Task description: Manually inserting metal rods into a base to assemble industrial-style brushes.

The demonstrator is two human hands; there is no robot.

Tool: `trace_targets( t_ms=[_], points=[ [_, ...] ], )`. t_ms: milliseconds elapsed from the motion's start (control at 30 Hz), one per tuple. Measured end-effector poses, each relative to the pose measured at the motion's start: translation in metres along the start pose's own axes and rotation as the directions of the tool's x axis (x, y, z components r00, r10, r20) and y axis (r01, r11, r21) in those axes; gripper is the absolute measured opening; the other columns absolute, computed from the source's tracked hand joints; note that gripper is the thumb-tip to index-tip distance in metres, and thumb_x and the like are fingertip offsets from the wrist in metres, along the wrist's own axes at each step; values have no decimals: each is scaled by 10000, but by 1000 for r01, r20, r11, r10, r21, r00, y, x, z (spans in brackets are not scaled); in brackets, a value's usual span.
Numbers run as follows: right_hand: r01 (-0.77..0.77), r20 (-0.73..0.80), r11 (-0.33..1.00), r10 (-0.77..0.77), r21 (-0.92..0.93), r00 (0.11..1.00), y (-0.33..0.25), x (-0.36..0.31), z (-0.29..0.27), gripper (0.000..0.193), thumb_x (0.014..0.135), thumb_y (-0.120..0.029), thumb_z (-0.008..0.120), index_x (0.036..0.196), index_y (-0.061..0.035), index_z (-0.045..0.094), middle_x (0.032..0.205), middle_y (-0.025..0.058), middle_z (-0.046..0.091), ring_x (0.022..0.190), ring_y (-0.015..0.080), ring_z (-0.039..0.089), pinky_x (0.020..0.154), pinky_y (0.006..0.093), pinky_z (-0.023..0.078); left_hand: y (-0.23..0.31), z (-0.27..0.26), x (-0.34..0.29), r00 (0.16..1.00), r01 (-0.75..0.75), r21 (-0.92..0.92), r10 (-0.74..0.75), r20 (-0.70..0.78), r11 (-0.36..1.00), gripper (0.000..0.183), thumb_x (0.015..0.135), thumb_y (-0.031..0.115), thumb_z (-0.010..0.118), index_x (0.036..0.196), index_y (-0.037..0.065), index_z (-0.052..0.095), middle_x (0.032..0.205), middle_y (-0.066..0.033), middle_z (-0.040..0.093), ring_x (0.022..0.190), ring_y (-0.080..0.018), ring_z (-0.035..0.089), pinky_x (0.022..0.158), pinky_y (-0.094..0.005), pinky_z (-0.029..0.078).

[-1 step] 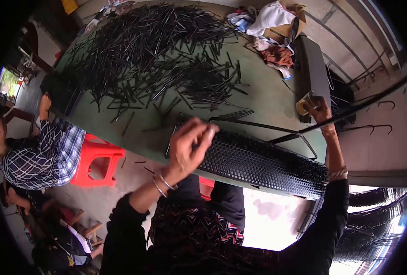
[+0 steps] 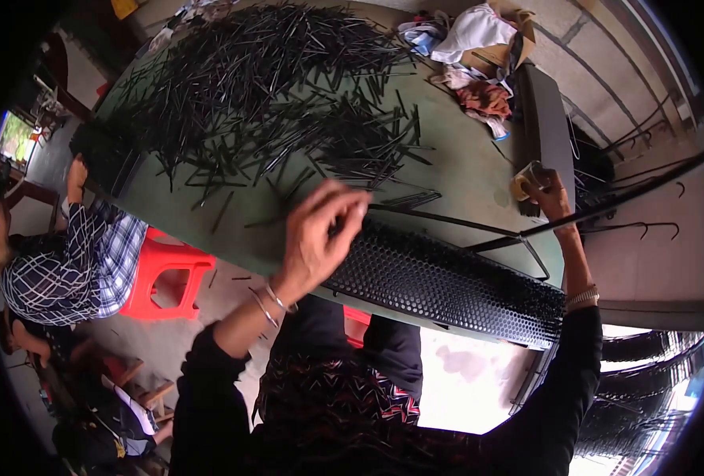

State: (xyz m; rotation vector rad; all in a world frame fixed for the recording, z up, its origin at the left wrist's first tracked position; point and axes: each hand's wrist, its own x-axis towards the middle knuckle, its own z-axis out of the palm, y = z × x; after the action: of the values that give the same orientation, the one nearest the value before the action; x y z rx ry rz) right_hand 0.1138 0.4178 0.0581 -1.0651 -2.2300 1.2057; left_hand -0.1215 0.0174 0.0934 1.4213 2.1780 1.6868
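Note:
My left hand (image 2: 319,238) hovers over the left end of a long black honeycomb-patterned tray (image 2: 439,274) at the table's near edge. Its fingers are curled, with thumb and index fingertip pressed together. Whatever may be between them is too small to make out. At the table's right side, my right hand (image 2: 554,198) grips a small clear, amber-tinted container (image 2: 524,182), partly hidden by the fingers. Loose black sticks (image 2: 360,139) lie beyond my left hand, spreading into a big heap (image 2: 241,75) at the far left.
A black rod frame (image 2: 447,220) crosses above the tray. Rags (image 2: 483,95) and a grey box-like block (image 2: 546,119) occupy the green table's (image 2: 455,170) far right. A person (image 2: 58,270) sits at the left beside a red stool (image 2: 165,278). Hooks (image 2: 661,230) project at the right.
My left hand has shifted slightly up and left, with its fingertips still together. My right hand stays at nearly the same place, still gripping the clear container.

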Motion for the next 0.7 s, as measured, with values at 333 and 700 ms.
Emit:
trace_targets(
  t_ms=[333,700],
  points=[
    [-72,99,990,84,-118,992,55,51,45,564,770,-184,795,1190,25,483,1062,138,598,892,183,597,781,312,520,-175,17,109,588,-600,464,-34,808,651,1262,591,550,815,1521,77,104,1591,-122,85,1474,-287,41,1202,-449,83],
    [-81,28,996,82,-42,996,72,53,58,577,789,-223,785,1211,19,475,1114,160,604,1051,225,581,874,330,497,-219,76,169,327,-732,313,-91,941,605,1414,448,623,850,1503,13,133,1584,-173,92,1473,-310,50,1195,-456,88]
  ],
)
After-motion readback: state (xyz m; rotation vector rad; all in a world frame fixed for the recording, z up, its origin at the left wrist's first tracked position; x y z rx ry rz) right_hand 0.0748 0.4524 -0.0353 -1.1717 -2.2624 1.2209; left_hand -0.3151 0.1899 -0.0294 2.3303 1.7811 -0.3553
